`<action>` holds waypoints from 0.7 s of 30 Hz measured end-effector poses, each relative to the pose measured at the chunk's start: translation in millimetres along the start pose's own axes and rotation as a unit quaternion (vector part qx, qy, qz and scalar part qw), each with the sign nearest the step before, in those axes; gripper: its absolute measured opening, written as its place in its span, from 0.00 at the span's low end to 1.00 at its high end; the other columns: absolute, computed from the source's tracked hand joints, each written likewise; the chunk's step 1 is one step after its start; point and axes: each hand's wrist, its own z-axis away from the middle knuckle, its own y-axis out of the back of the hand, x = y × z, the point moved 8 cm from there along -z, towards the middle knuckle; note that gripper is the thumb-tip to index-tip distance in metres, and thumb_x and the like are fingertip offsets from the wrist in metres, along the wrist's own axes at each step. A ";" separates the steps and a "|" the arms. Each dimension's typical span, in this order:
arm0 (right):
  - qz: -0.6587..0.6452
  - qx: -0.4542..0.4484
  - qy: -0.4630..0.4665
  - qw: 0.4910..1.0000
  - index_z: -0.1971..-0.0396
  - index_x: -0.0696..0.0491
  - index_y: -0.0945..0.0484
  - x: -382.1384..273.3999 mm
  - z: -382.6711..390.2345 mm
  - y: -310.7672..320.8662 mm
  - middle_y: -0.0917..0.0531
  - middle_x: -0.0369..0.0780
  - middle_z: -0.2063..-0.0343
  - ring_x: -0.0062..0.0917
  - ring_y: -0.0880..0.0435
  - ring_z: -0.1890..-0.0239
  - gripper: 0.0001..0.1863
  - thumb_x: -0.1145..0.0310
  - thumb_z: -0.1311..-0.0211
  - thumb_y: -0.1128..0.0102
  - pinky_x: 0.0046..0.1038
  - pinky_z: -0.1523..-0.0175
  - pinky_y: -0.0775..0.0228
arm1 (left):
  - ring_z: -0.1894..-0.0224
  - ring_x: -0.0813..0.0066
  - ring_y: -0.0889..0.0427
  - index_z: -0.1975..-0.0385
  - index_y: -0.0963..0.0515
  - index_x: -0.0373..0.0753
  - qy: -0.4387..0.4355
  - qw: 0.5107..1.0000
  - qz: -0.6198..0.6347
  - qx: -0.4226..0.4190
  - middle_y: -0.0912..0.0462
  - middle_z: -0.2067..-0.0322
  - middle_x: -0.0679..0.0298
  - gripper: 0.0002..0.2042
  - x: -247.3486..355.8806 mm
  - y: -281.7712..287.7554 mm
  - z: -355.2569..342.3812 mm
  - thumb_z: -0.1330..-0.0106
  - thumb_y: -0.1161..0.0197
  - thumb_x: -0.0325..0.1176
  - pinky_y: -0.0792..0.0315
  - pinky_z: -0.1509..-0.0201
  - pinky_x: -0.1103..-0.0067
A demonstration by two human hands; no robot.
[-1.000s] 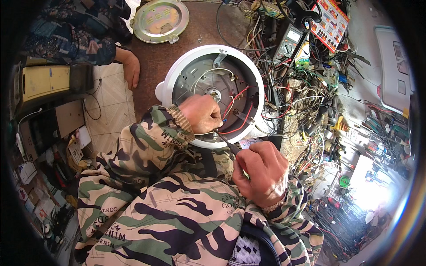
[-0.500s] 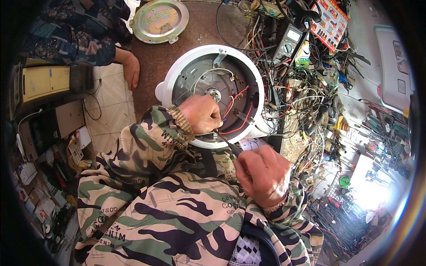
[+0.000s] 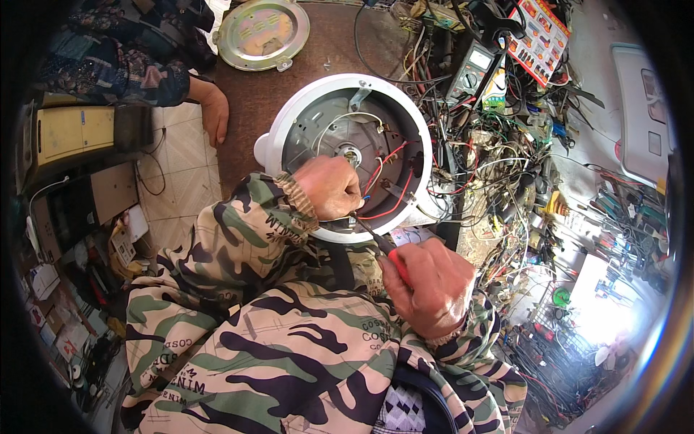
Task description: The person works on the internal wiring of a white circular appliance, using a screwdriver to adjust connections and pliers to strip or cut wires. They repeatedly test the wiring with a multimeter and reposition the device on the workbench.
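An upturned round white appliance housing [image 3: 276, 148], like a rice cooker body, lies open on the bench with its grey metal inside, brackets and wires showing. My left hand [image 3: 327, 186] reaches over its near rim, fingers closed. What they pinch is hidden; a blue-sleeved wire end and a red wire [image 3: 387, 214] show beside the fingertips. My right hand [image 3: 431, 286] is wrapped round the red and dark handle of a screwdriver [image 3: 399, 265]. Its thin shaft slants up and left, the tip at the near rim just beside my left fingers.
A round metal base plate [image 3: 263, 35] lies on the brown bench [image 3: 325, 43] at the far left. Another person's hand [image 3: 213, 112] rests at the bench's left edge. Tangled wires, tools and a multimeter [image 3: 473, 71] crowd the right side.
The screwdriver has turned in my right hand, so red now shows on its handle where it looked dark before. My left hand stays in place.
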 end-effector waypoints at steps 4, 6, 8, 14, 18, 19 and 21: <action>-0.035 0.029 0.000 0.999 0.66 0.53 0.22 -0.7 -3.1 1.0 0.25 0.38 0.77 0.31 0.22 0.79 0.15 0.72 0.54 0.25 0.32 0.76 0.31 | 0.72 0.62 0.13 0.71 0.14 0.34 -0.008 1.000 -0.009 -0.001 0.14 0.76 0.54 0.11 0.6 -0.2 -0.4 0.40 0.31 0.37 0.23 0.65 0.71; -0.007 -0.016 -0.040 0.999 0.66 0.54 0.21 0.9 0.8 -0.4 0.25 0.39 0.75 0.32 0.21 0.77 0.16 0.75 0.56 0.27 0.32 0.74 0.28 | 0.72 0.61 0.13 0.71 0.14 0.34 -0.007 1.000 -0.003 0.000 0.14 0.76 0.53 0.11 -0.4 -0.3 -0.6 0.40 0.31 0.37 0.23 0.64 0.71; -0.019 0.006 -0.005 1.000 0.65 0.54 0.22 -0.7 1.0 -0.2 0.25 0.38 0.75 0.32 0.21 0.77 0.16 0.74 0.57 0.27 0.33 0.74 0.28 | 0.71 0.61 0.13 0.70 0.14 0.34 0.000 1.000 -0.009 -0.004 0.14 0.75 0.53 0.11 0.6 -0.7 -0.2 0.40 0.31 0.37 0.23 0.64 0.71; -0.025 0.011 -0.008 1.000 0.67 0.55 0.21 -2.8 -3.0 4.2 0.25 0.38 0.76 0.32 0.21 0.77 0.15 0.72 0.55 0.25 0.32 0.74 0.28 | 0.71 0.60 0.13 0.71 0.14 0.34 0.008 1.000 -0.006 -0.008 0.14 0.75 0.53 0.11 -2.2 -1.1 1.4 0.40 0.31 0.37 0.23 0.64 0.71; -0.037 0.049 0.014 0.998 0.69 0.54 0.22 -1.0 -1.4 2.9 0.25 0.38 0.77 0.32 0.21 0.78 0.14 0.71 0.54 0.25 0.32 0.74 0.29 | 0.71 0.60 0.13 0.71 0.14 0.34 -0.009 1.000 -0.015 -0.008 0.14 0.75 0.52 0.11 2.4 -0.9 0.3 0.40 0.31 0.37 0.23 0.64 0.71; -0.040 0.054 -0.004 0.998 0.69 0.54 0.22 -3.1 -4.1 4.7 0.25 0.38 0.77 0.32 0.21 0.78 0.13 0.72 0.54 0.25 0.32 0.74 0.29 | 0.71 0.60 0.13 0.71 0.15 0.34 -0.005 1.000 -0.012 -0.009 0.14 0.76 0.53 0.11 0.9 -1.4 -0.2 0.40 0.31 0.37 0.23 0.64 0.71; -0.033 0.025 -0.027 0.999 0.69 0.54 0.21 -2.5 -4.2 3.5 0.24 0.39 0.76 0.33 0.20 0.77 0.13 0.73 0.54 0.26 0.32 0.74 0.28 | 0.71 0.60 0.13 0.71 0.15 0.34 0.006 1.000 -0.006 -0.011 0.15 0.76 0.53 0.11 -1.6 -1.6 -0.6 0.40 0.31 0.38 0.23 0.64 0.71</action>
